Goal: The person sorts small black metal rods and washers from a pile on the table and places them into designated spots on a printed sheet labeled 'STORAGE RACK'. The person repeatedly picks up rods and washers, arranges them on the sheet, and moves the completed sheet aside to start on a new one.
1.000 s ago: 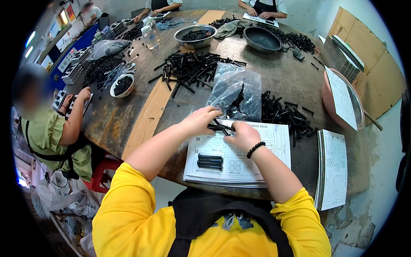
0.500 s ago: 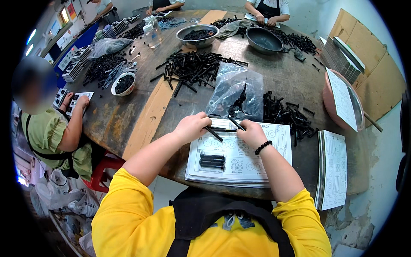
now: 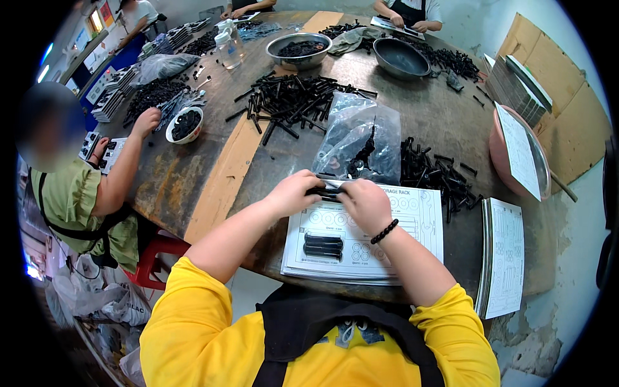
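**Left hand (image 3: 295,193) and right hand (image 3: 367,205) gripping black bolts (image 3: 330,196) at mid-frame**

Both hands meet near the centre of the frame, their fingers closed from either side on the black bolts, which are held over the upper edge of a printed sheet (image 3: 412,226); the fingers hide how many there are. The sheet tops a stack at lower centre. On its left half lies a row of bolts (image 3: 323,248), set side by side. Just above the hands, a clear plastic bag (image 3: 374,122) with dark contents rests on the desk (image 3: 451,113). A loose bolt heap (image 3: 429,174) borders the bag on the right; a larger pile (image 3: 293,97) spreads at upper centre. Beyond that pile stands a metal bowl (image 3: 303,63) of dark parts, with a dark bowl (image 3: 401,59) to its right. At left, a co-worker's raised hand (image 3: 148,120) is near a white bowl (image 3: 183,139) of black pieces.
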### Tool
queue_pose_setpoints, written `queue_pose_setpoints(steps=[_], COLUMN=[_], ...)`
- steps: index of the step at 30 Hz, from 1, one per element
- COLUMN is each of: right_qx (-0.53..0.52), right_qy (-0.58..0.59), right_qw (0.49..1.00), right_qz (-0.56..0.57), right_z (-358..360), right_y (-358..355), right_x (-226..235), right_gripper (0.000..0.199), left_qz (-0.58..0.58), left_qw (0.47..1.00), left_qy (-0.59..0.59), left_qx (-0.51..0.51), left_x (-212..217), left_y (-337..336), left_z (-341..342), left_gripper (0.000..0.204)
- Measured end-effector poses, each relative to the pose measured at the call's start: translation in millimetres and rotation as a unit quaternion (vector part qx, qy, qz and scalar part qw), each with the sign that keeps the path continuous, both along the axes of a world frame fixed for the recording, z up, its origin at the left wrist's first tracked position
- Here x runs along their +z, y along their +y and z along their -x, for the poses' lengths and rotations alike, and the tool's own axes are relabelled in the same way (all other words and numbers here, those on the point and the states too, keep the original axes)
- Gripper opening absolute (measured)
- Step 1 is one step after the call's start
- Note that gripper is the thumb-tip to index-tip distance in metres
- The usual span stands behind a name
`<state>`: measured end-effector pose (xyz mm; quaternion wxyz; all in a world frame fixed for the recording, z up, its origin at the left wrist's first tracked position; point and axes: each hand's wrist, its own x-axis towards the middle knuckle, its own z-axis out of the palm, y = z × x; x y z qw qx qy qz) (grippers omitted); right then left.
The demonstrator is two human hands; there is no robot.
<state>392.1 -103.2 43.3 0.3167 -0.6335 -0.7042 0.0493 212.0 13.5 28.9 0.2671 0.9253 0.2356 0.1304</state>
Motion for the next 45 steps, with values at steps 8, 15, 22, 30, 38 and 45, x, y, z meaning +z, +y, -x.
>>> queue_pose_setpoints(steps=[8,15,22,30,38,45], right_qx=[-0.084,-0.01,-0.012,-0.057,0.026,-0.016], right_qy=[0.222,0.746,0.752,0.435,-0.061,-0.247], right_qw=[0.967,0.666,0.659,0.897,0.988,0.948], right_qz=[-0.087,-0.03,0.0,0.059,0.143,0.202], right_z=[6,26,4,-68,-89,-107], right_y=[3,11,1,1,72,69], right_x=[-18,-31,-22,-13,-1,11], right_gripper=[0.024,0.058,0.063,0.021,0.024,0.019], left_qz=[-0.084,-0.073,-0.082,-0.139,-0.239,-0.374], left_qw=[0.995,0.994,0.991,0.987,0.946,0.887], left_qy=[0.061,0.067,0.097,0.043,0.113,0.243], left_qx=[0.004,0.038,0.04,0.071,-0.188,-0.12], left_x=[14,20,22,31,20,33], left_y=[-20,-29,-31,-12,41,70], left_z=[-4,-15,-17,-23,-104,-103], left_gripper=[0.056,0.049,0.047,0.034,0.016,0.007])
